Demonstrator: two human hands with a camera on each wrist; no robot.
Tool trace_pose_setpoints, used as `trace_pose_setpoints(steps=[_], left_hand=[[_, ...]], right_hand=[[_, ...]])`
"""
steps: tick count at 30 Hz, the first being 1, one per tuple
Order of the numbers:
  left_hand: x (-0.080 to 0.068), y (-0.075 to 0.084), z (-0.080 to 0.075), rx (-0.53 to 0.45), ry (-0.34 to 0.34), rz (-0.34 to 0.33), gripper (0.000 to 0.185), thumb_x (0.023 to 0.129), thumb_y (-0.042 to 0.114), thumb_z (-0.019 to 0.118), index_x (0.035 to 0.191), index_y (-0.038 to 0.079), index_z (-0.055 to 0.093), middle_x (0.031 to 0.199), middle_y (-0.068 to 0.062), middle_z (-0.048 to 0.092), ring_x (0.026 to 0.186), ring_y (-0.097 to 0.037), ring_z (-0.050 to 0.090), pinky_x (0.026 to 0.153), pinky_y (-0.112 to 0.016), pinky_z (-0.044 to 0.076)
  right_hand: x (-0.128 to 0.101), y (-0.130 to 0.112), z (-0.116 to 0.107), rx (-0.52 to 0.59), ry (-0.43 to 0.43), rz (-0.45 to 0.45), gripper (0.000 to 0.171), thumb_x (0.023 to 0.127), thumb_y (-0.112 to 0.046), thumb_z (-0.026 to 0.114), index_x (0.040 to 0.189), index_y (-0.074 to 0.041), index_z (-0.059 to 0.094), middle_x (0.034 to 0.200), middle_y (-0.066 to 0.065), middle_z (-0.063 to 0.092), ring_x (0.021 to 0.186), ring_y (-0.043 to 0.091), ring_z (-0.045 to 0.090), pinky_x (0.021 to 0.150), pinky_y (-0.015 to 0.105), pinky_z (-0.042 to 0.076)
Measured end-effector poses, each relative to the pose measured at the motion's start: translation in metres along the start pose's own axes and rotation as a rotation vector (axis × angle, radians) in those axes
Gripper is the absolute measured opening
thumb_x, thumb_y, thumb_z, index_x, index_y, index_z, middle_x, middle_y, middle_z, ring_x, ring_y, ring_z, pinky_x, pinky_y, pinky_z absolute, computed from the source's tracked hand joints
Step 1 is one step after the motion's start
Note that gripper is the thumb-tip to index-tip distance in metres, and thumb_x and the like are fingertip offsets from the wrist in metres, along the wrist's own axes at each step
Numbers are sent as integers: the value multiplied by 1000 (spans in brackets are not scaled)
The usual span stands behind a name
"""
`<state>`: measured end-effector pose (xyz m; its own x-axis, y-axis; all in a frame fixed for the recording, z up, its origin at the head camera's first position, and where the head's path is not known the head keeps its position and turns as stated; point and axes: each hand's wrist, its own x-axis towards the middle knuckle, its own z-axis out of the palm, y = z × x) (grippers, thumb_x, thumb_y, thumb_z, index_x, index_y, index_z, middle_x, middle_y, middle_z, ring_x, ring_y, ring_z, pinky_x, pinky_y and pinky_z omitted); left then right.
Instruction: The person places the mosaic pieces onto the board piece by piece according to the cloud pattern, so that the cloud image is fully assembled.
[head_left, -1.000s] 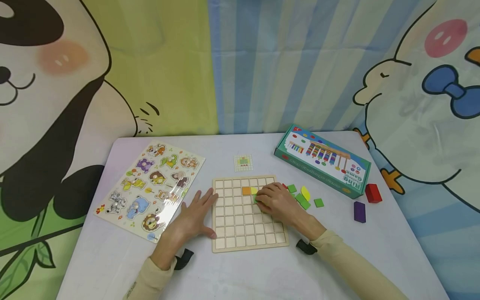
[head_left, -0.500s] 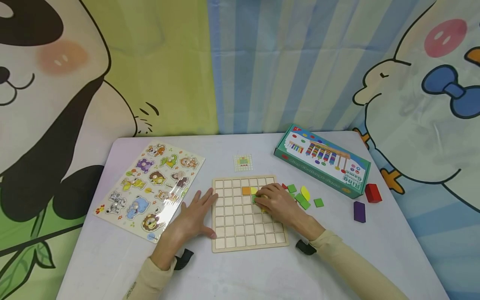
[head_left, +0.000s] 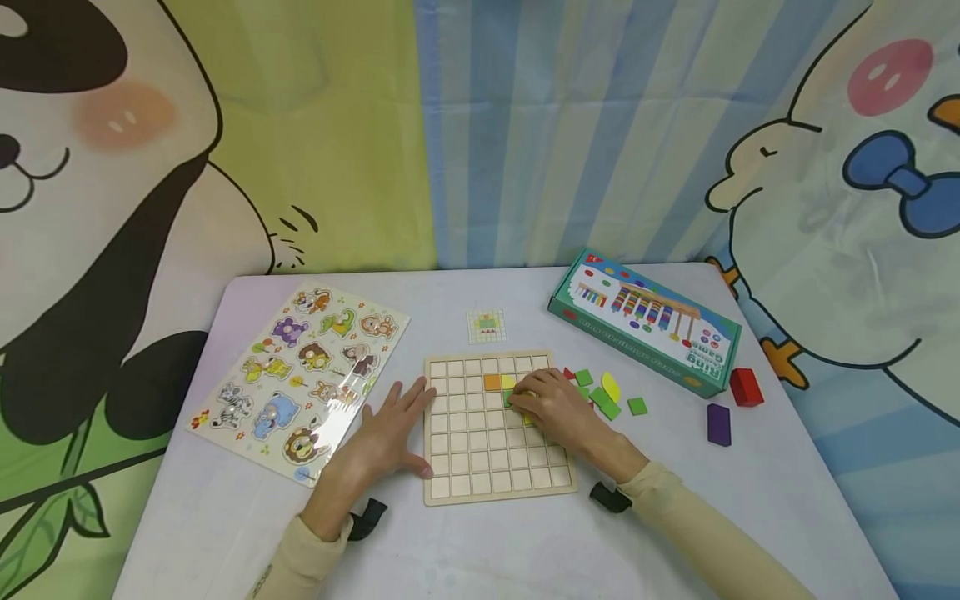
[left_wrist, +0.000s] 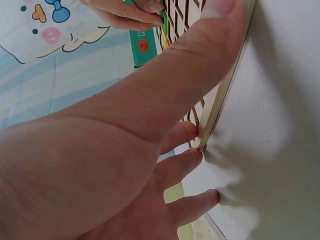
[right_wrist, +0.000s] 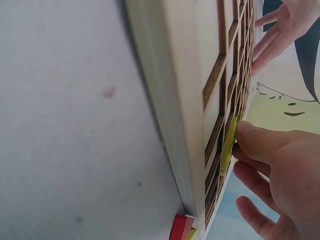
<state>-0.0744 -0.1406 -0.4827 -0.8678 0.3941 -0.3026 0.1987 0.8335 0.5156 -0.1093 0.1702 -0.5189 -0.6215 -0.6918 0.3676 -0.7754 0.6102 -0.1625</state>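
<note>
A wooden grid board (head_left: 480, 467) lies flat on the white table. An orange tile (head_left: 492, 382) and a yellow tile (head_left: 507, 381) sit in its second row. My right hand (head_left: 551, 404) rests on the board's upper right part, its fingertips on a green tile (head_left: 509, 399) and a yellow tile (right_wrist: 228, 146) in the grid. My left hand (head_left: 390, 429) lies flat with straight fingers against the board's left edge (left_wrist: 220, 107), holding nothing.
Loose green, yellow and red tiles (head_left: 607, 400) lie right of the board. A small pattern card (head_left: 487, 325) sits behind it. An animal puzzle sheet (head_left: 300, 379) lies left, a toy box (head_left: 645, 321) back right, with a red block (head_left: 746, 386) and purple block (head_left: 718, 423).
My right hand has shifted slightly down and right on the board. The left hand has not moved.
</note>
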Motion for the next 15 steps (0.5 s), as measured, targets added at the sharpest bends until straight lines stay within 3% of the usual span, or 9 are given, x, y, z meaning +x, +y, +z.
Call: trace_pose_setpoints(steps=[7, 15], left_hand=[[0, 0, 0, 6, 0, 0, 119, 59, 28, 95, 158, 9, 34, 170, -13, 19, 155, -48, 13, 107, -87, 13], [0, 1, 0, -1, -1, -3, 119, 58, 29, 95, 158, 10, 34, 170, -13, 19, 155, -48, 12, 107, -87, 12]], right_hand=[[-3, 2, 2, -1, 16, 4, 16, 86, -14, 80, 102, -12, 81, 103, 2, 74, 103, 22, 67, 93, 40, 54], [-7, 15, -17, 51, 38, 86, 20, 84, -8, 81, 104, -8, 79, 105, 3, 74, 106, 23, 65, 97, 43, 50]])
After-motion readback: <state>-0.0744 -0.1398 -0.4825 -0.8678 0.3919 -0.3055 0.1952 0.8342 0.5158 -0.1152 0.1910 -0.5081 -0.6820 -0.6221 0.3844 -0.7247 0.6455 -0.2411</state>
